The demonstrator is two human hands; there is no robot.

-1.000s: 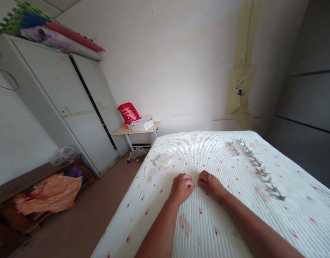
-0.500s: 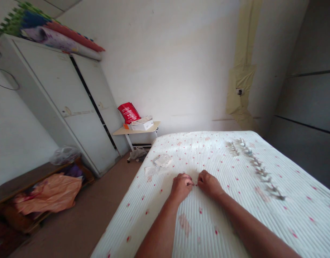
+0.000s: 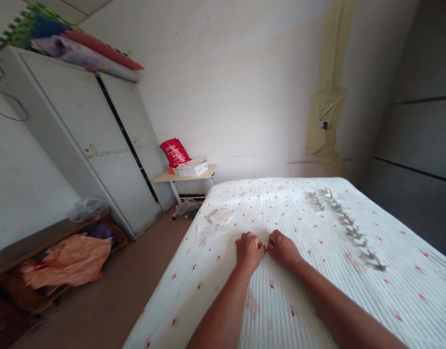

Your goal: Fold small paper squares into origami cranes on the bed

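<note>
Close together over the middle of the ribbed white mattress [image 3: 288,295], my two hands have their fingers curled. My left hand [image 3: 249,251] is closed, its thumb side nearly touching the other hand. My right hand [image 3: 281,248] is closed in a pinch beside it. Whatever lies between the fingertips is hidden or too small to name. Beyond my left hand lie some white paper sheets [image 3: 220,218]. To the right of my right hand runs a row of small folded-looking pieces [image 3: 349,230], whitish and grey, with a shorter row [image 3: 315,200] behind.
At the far left of the mattress stands a small table [image 3: 199,175] with a red bag [image 3: 175,152] and a white box [image 3: 192,168]. A grey cabinet [image 3: 70,121] and an orange plastic bag [image 3: 68,261] are on the left. A socket [image 3: 325,124] is on the wall.
My left hand has moved slightly right, closer to my right hand, and turned so that its back shows more. My right hand has hardly moved.
</note>
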